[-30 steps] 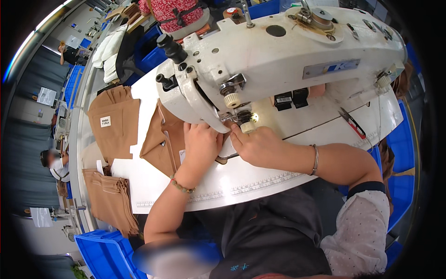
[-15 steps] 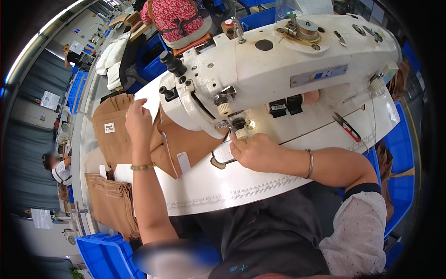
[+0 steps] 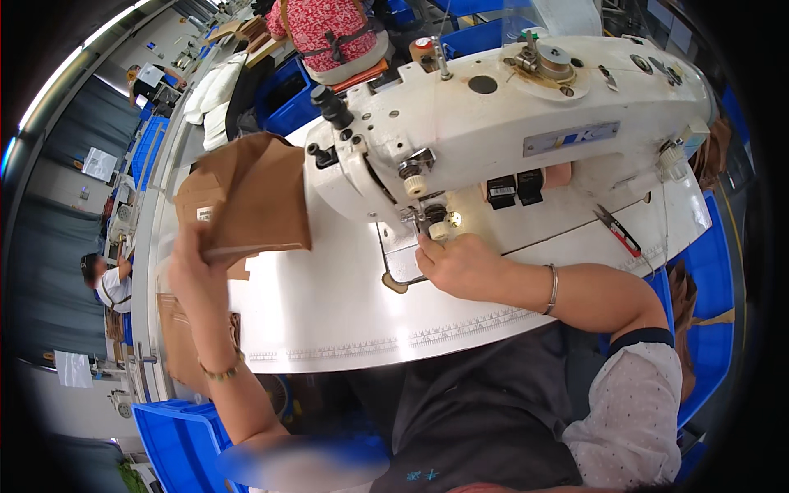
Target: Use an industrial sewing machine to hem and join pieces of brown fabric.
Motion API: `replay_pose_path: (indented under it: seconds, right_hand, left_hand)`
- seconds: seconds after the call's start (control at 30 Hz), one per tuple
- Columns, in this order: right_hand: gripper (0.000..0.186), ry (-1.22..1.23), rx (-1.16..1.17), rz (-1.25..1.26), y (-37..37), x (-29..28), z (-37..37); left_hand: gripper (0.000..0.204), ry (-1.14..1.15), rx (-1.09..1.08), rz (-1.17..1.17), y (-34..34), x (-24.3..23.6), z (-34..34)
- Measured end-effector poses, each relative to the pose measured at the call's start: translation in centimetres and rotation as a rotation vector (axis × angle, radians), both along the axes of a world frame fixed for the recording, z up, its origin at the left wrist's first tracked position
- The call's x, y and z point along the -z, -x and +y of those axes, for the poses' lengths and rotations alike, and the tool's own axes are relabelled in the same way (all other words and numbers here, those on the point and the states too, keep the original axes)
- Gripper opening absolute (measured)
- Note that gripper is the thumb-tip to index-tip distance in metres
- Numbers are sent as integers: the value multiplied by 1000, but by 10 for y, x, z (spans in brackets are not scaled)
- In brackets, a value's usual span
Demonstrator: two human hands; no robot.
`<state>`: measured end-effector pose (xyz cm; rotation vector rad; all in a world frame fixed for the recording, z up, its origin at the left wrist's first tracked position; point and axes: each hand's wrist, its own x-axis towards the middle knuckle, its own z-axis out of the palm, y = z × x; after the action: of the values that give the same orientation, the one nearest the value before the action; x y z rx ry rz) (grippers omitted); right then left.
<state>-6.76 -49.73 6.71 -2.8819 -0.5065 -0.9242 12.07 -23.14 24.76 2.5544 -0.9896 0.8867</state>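
My left hand (image 3: pixel 193 263), slightly blurred, grips a folded brown fabric piece (image 3: pixel 267 197) by its lower left edge. The piece is raised at the left of the sewing machine, apart from the needle. Behind it lies more brown fabric (image 3: pixel 193 185) with a white patch, partly covered. At the white sewing machine (image 3: pixel 485 107), my right hand (image 3: pixel 460 267) is closed, its fingertips up against the presser foot area (image 3: pixel 423 223). Whatever those fingers may pinch is too small to make out.
Thread snips with red handles (image 3: pixel 620 232) lie right on the white table (image 3: pixel 329 329). Black labels (image 3: pixel 515 191) rest under the machine arm. A brown fabric stack (image 3: pixel 182 337) sits at the left edge. Blue bins (image 3: pixel 177 435) flank the table; other people work beyond.
My left hand has pulled the brown fabric left and up, away from the needle, uncovering the table there. My right hand stays by the presser foot. The whole view has shifted slightly.
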Motion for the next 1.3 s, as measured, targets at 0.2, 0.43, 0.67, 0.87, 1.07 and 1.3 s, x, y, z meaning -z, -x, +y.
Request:
replay_pose_path:
  seconds: [0.2,0.43,0.67,0.87,1.07,1.3]
  right_hand:
    - [18,-12,-43,21,-3,0,2]
    - [29,55,-1,56,-3,10,1]
    - [21,41,-9,-10,-2,2,3]
    - [29,-564,-111,217,3,-25,46]
    - [27,-775,-139,121,4,-51,77]
    - [36,-906,-262,706,24,-77,32]
  left_hand:
    - [62,-286,496,567,70,38,12]
    - [20,-74,250,432,45,118,-21]
    - [13,364,257,807,40,141,-11]
    - [9,505,398,639,90,121,-3]
    - [17,653,448,894,113,115,-3]
    - [23,622,356,751,89,104,17]
